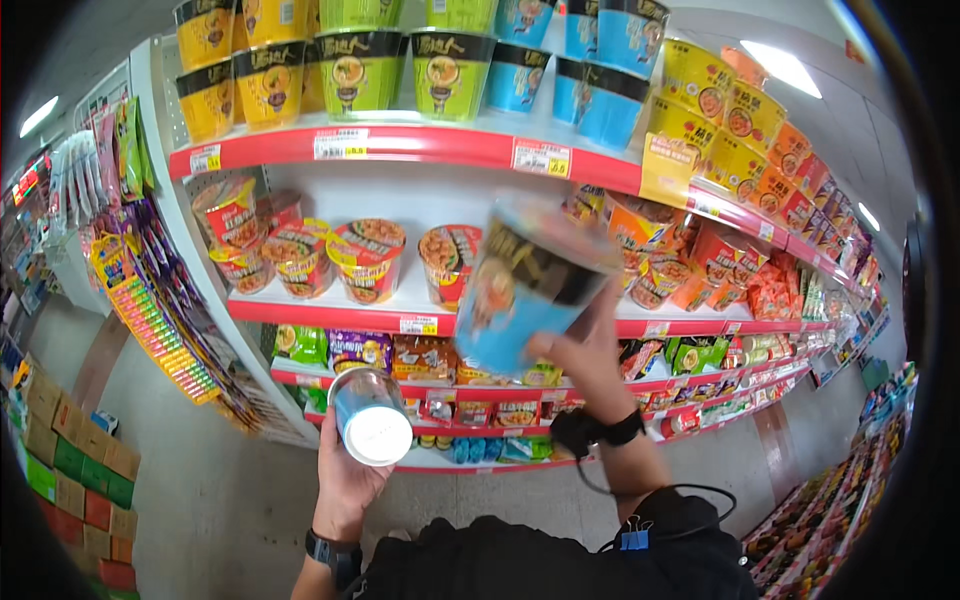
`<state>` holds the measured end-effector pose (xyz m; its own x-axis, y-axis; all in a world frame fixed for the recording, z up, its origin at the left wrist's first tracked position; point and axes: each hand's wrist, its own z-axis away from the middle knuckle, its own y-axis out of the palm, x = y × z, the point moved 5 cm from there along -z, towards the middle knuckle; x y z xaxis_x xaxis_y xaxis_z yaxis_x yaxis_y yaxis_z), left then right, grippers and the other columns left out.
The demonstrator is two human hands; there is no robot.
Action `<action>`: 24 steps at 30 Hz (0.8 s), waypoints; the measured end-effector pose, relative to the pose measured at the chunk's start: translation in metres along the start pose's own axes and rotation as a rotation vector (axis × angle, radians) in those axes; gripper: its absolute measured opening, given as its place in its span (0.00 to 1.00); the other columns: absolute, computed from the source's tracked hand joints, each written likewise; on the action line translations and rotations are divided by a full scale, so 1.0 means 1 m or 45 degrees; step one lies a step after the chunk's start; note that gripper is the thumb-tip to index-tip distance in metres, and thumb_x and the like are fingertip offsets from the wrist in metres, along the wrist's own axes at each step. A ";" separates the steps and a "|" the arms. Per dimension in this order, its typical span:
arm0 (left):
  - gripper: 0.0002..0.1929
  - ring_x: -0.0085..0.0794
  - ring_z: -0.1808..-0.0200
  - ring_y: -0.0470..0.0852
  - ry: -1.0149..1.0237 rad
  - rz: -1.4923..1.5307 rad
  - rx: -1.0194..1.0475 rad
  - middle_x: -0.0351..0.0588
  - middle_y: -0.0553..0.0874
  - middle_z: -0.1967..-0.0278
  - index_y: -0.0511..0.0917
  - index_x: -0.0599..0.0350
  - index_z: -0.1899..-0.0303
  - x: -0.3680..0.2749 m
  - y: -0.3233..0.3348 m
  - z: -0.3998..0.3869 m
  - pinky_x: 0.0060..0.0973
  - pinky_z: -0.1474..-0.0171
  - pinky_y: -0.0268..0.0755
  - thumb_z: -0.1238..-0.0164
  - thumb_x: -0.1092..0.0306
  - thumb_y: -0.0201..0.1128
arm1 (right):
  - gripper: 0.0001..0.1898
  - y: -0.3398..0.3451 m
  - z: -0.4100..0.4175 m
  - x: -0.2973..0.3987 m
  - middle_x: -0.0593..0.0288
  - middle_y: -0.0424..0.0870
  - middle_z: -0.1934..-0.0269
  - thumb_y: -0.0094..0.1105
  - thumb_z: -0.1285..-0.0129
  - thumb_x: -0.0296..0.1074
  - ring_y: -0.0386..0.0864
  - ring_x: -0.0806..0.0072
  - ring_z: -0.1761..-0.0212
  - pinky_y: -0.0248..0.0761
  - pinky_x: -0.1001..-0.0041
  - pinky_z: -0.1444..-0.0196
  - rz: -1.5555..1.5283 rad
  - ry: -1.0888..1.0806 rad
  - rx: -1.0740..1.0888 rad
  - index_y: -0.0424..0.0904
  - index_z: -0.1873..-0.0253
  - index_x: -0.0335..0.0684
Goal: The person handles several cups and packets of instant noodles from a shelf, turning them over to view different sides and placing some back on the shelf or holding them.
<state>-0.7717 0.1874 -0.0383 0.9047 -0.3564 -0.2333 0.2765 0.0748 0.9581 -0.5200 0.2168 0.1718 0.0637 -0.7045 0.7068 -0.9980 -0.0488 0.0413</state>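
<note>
My right hand (581,349) grips a blue instant noodle cup with a black band (517,300), tilted and blurred, raised before the middle shelf. Lower and to the left, my left hand (349,480) is closed around a second cup (367,416), its white round base turned toward me. Behind the raised cup, red and yellow noodle bowls (366,259) stand on the middle shelf. Above them, yellow cups (270,86), green cups (450,75) and blue cups (611,105) are stacked on the top shelf.
Red price rails (435,146) edge the shelves. Bagged noodles (424,358) lie on the lower shelves. Hanging snack packets (142,315) flank the left side, with stacked cartons (82,450) on the floor beyond. More goods (825,517) line the lower right. A black cable (701,491) loops beside my right arm.
</note>
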 end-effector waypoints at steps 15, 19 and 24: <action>0.38 0.52 0.39 0.80 -0.068 0.069 0.071 0.59 0.76 0.36 0.64 0.57 0.29 -0.001 0.007 0.004 0.46 0.43 0.81 0.28 0.35 0.51 | 0.57 -0.035 -0.214 0.025 0.31 0.79 0.46 0.78 0.52 0.47 0.82 0.43 0.46 0.77 0.58 0.46 1.396 -0.334 -0.340 0.45 0.27 0.27; 0.38 0.52 0.39 0.80 -0.092 0.090 0.066 0.59 0.76 0.36 0.64 0.57 0.29 0.000 0.014 0.008 0.46 0.44 0.82 0.27 0.36 0.51 | 0.60 -0.042 -0.212 0.008 0.29 0.78 0.46 0.77 0.50 0.51 0.81 0.41 0.46 0.76 0.57 0.46 1.388 -0.112 -0.273 0.42 0.27 0.22; 0.37 0.45 0.35 0.77 0.069 -0.244 0.124 0.54 0.74 0.34 0.59 0.54 0.27 -0.004 0.029 0.014 0.45 0.35 0.75 0.30 0.46 0.61 | 0.55 -0.038 -0.190 0.020 0.34 0.77 0.45 0.77 0.47 0.47 0.80 0.45 0.46 0.75 0.58 0.46 1.401 -0.371 -0.385 0.45 0.25 0.27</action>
<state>-0.7719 0.1781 -0.0067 0.8555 -0.3049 -0.4185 0.4147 -0.0804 0.9064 -0.4818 0.3391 0.3192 -0.8730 -0.3993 0.2799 -0.4743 0.8287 -0.2972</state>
